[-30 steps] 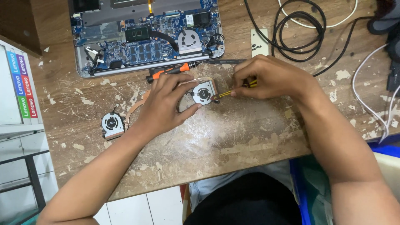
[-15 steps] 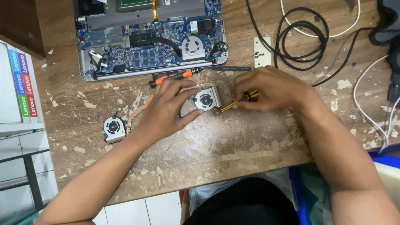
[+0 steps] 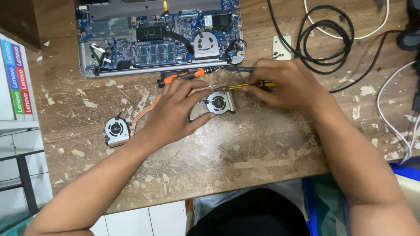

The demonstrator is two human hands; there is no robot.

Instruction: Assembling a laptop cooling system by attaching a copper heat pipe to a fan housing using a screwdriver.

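Change since earlier frames: both hands and the fan sit a little nearer and further right in view; the grips look unchanged.
Spare fan (image 3: 116, 131): lies at left on the table, apart from both hands; round grey plastic housing with a thin copper strip arcing off to its right.
Left hand (image 3: 175, 111): fingers spread and pressed down, fingertips closed against the left edge of the held fan, pinning it flat.
Held fan (image 3: 220, 102): rests on the table between the 2 hands, just right of the left fingertips; flat, grey, circular hub with a copper-toned edge.
Yellow screwdriver (image 3: 245, 86): long axis runs left to right, slightly tilted; tip points left at the fan's far edge, handle hidden in the right hand.
Right hand (image 3: 284, 85): fingers clamped together on the screwdriver handle; it is the nearer hand to the tool's working end.
Orange screwdriver (image 3: 186, 77): lies loose, far of the fan.
Laptop (image 3: 159, 37): open base, blue board exposed.
Table (image 3: 245, 144): worn wood, flaking pale patches.
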